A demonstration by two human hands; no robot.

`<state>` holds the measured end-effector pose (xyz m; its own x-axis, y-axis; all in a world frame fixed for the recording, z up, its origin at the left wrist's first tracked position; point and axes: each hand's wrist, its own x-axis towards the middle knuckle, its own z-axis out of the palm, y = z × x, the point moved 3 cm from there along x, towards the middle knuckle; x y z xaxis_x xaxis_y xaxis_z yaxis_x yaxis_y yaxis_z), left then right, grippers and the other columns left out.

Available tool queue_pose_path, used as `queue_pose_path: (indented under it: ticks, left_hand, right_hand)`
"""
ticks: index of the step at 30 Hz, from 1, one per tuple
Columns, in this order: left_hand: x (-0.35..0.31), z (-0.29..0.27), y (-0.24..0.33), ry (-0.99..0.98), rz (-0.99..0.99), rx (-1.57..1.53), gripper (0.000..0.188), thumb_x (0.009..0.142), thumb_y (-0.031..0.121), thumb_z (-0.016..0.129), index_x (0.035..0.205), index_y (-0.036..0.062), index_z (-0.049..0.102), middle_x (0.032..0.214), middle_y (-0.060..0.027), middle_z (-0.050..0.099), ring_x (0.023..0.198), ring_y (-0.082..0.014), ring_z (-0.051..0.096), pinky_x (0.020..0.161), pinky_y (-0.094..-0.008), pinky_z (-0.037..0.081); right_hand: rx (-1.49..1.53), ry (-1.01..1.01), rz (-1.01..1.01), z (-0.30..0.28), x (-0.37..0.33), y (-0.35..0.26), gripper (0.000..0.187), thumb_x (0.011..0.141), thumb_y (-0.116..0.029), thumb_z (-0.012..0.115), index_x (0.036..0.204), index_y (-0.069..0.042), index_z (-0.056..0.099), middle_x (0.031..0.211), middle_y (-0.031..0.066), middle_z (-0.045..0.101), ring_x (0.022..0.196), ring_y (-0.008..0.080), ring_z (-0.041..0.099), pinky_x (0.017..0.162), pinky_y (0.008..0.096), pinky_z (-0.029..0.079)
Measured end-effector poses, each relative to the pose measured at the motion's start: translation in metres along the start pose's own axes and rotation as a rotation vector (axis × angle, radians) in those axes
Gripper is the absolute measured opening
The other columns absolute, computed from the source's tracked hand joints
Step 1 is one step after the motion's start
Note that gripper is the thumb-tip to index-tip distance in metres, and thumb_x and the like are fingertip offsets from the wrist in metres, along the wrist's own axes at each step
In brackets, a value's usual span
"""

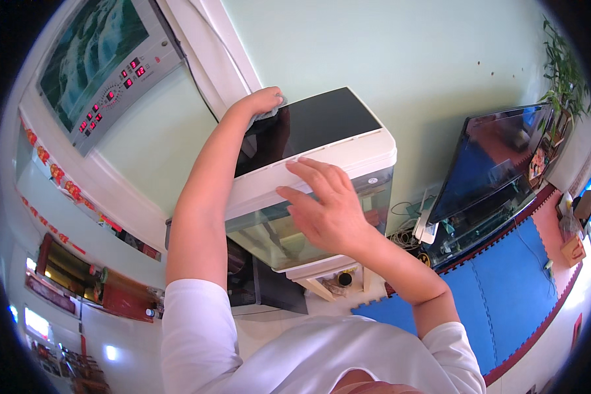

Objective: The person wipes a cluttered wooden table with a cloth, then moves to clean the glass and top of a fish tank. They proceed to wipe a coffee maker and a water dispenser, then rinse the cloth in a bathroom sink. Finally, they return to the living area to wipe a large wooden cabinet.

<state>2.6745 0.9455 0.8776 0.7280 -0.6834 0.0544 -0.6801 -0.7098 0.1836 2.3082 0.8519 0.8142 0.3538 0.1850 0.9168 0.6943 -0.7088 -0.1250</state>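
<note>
grey cloth (266, 115) | bunched | at far edge of aquarium lid (335, 121) | black, white-rimmed

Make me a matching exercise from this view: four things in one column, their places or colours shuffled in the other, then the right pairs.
Column one
1. Left hand
2. Right hand
3. Television
4. Foam mat

Column two
A. Fingers spread, by the white front edge of the aquarium lid
B. Mostly blue, with toothed edges
C. On a grey cloth, at the left end of the lid
D. Black-framed, to the right of the aquarium

Right pairs: 1-C, 2-A, 3-D, 4-B
</note>
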Motion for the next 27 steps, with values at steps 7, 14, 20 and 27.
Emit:
queue_pose_path:
  ticks: [7,14,20,27]
  left_hand:
    - [0.048,0.009,0.058,-0.111,-0.115,-0.106,0.034,0.094,0.026,0.051,0.118,0.0044,0.059,0.108,-0.0101,0.063,0.097,-0.0213,0.056,0.086,-0.0382,0.045]
    - [0.075,0.025,0.122,-0.011,-0.037,-0.260,0.035,0.095,0.027,0.051,0.122,0.0056,0.058,0.111,-0.0082,0.062,0.106,-0.0206,0.055,0.091,-0.0367,0.045]
    - [0.057,0.012,0.131,0.216,0.073,-0.590,0.038,0.098,0.028,0.052,0.128,0.0042,0.054,0.116,-0.0082,0.061,0.107,-0.0187,0.056,0.093,-0.0341,0.045]
    - [0.018,0.011,0.250,-0.041,0.267,-0.985,0.046,0.099,0.036,0.054,0.134,0.0075,0.049,0.120,-0.0048,0.059,0.111,-0.0165,0.055,0.097,-0.0341,0.044]
  right_hand:
    - [-0.003,0.117,0.146,-0.069,-0.012,0.055,0.033,0.073,-0.003,0.068,0.105,-0.010,0.070,0.120,0.0116,0.058,0.110,0.0330,0.056,0.089,0.0416,0.046]
    - [0.210,0.348,0.526,-0.087,-0.035,0.149,0.027,0.084,-0.007,0.066,0.111,-0.007,0.069,0.112,0.0102,0.065,0.105,0.0240,0.060,0.089,0.0362,0.047]
    - [0.594,0.378,0.763,-0.062,-0.033,0.205,0.040,0.092,-0.016,0.064,0.130,-0.007,0.057,0.125,0.0110,0.062,0.109,0.0180,0.060,0.093,0.0320,0.047]
    - [0.732,0.422,0.563,-0.032,0.016,0.232,0.077,0.093,-0.023,0.068,0.154,-0.012,0.022,0.140,0.0161,0.043,0.123,0.0207,0.049,0.096,0.0305,0.046]
